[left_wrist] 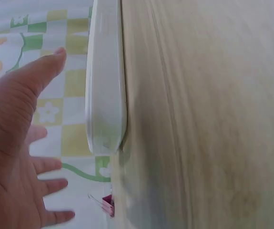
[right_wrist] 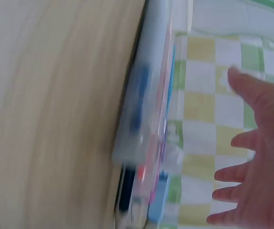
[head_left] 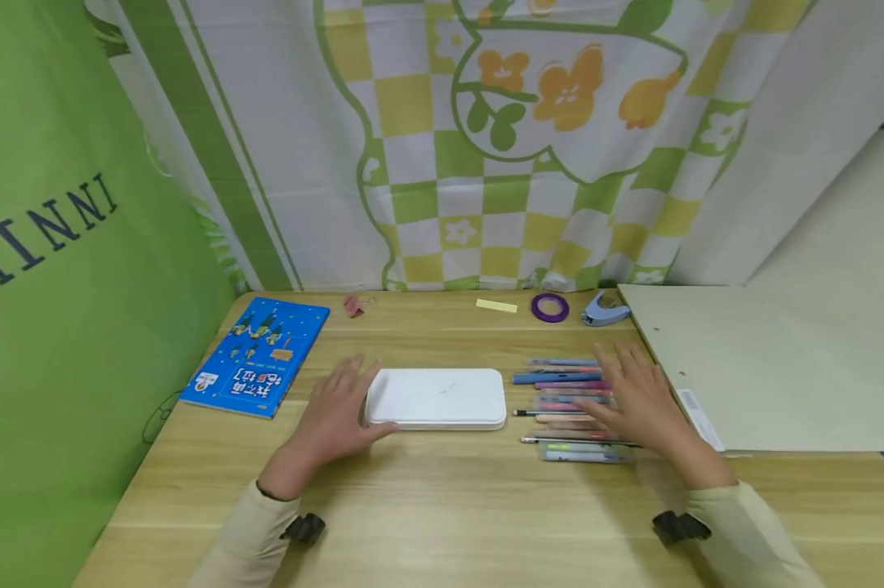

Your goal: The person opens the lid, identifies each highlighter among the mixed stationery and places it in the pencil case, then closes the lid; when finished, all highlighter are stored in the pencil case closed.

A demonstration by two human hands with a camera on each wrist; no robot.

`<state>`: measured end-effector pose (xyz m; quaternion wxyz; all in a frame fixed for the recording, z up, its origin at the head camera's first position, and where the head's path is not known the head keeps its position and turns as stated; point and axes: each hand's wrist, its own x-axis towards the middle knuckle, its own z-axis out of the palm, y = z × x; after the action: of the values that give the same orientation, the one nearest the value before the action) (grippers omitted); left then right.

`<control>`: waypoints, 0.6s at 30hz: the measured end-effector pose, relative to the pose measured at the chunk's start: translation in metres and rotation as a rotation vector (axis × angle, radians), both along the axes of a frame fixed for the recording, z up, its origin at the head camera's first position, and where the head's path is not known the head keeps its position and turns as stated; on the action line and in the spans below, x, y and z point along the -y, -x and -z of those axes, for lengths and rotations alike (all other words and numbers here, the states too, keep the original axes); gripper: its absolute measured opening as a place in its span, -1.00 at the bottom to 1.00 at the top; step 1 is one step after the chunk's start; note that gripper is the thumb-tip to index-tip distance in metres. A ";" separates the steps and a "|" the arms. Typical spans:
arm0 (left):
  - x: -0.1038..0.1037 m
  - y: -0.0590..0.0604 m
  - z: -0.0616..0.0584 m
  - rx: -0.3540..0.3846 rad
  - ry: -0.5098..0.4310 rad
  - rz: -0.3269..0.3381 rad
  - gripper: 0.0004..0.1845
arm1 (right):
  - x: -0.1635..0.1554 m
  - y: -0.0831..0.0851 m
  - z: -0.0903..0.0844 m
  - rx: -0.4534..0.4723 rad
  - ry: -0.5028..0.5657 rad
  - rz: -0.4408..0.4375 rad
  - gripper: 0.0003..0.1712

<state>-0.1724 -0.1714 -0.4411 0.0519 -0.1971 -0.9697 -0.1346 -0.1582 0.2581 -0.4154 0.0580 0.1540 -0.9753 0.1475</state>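
**Two spread hands flank a white case on the tabletop**

Taking the white case (head_left: pixel 436 398) as the landmark, it lies flat and closed near the middle of the wooden tabletop (head_left: pixel 442 506), its long side running left to right.

Far left of the case, a blue book (head_left: pixel 256 356) lies flat near the tabletop's left edge, beside a green cloth with dark letters. Behind the case and to its left, a small pink binder clip (head_left: pixel 353 305) sits close to the checked curtain.

Just left of the case, the left hand (head_left: pixel 336 412) lies low with fingers spread and straight, gripping nothing. Its thumb reaches along the case's near left corner; the head view does not settle whether it touches. In the left wrist view the open palm (left_wrist: pixel 10 157) shows apart from the case's rounded end (left_wrist: pixel 106 95).

Behind the case and to its right lie a yellow sticky strip (head_left: pixel 496 305), a purple tape roll (head_left: pixel 549 307) and a grey-blue hole punch (head_left: pixel 603 310).

Just right of the case, a row of pens (head_left: pixel 562 408) lies side by side, parallel to the case's long side. The right hand (head_left: pixel 636 400) is spread flat over the row's right ends, fingers straight, pinching nothing; whether it rests on them cannot be told. The blurred right wrist view shows its fingers splayed (right_wrist: pixel 260 171).

Further right, a pale board (head_left: pixel 743 367) lies on the tabletop.
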 end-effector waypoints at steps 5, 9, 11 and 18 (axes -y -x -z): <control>0.001 0.003 -0.001 0.060 -0.105 0.054 0.05 | 0.031 0.006 0.002 -0.079 0.100 -0.069 -0.14; 0.002 0.006 0.000 0.167 -0.139 0.065 0.06 | 0.067 0.010 0.000 -0.034 0.176 -0.145 -0.18; 0.002 0.008 0.001 0.223 -0.141 0.068 0.07 | 0.086 0.013 0.000 -0.003 0.206 -0.207 -0.19; 0.001 0.019 0.009 0.279 -0.160 0.130 0.05 | 0.143 0.023 0.010 0.062 0.156 -0.409 -0.19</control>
<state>-0.1913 -0.1720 -0.4503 -0.0765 -0.2338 -0.9389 -0.2407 -0.1810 0.1155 -0.4251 0.0087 0.3389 -0.9108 0.2356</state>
